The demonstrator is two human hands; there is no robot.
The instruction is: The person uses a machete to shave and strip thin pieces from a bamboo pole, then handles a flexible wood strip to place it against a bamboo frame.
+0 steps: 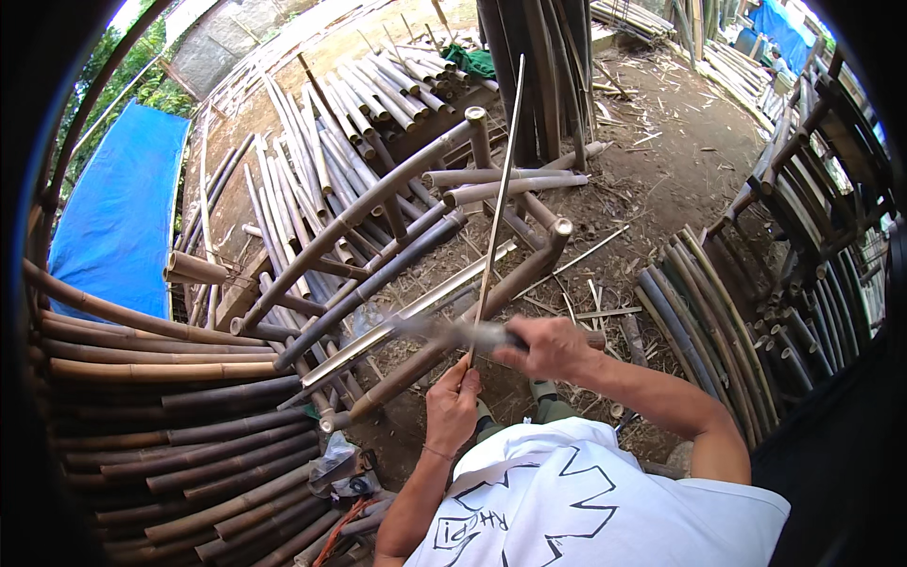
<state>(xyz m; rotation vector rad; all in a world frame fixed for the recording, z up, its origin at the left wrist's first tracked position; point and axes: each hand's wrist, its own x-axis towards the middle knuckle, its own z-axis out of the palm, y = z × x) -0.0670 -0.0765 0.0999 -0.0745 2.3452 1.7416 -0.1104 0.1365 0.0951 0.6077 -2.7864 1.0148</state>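
Note:
My left hand point(452, 413) is closed round the lower end of a long thin bamboo strip point(501, 203), which rises away from me, leaning slightly right. In my right hand point(551, 353) is the handle of a large knife point(470, 335). Its blade points left, smeared by motion, and crosses the strip just above my left fingers. Whether the edge touches the strip I cannot tell. Beyond both hands stands a frame of bamboo poles point(439, 348). A split bamboo length point(402, 317) with a pale inner face lies slantwise across it.
Stacked dark bamboo poles point(227, 458) fill the left, a clear plastic bag point(333, 465) beside them. Cut bamboo lengths point(378, 94) lie at the far left near a blue tarp point(123, 203). More bamboo poles point(704, 312) lean at the right. Shavings litter the dirt floor point(661, 180).

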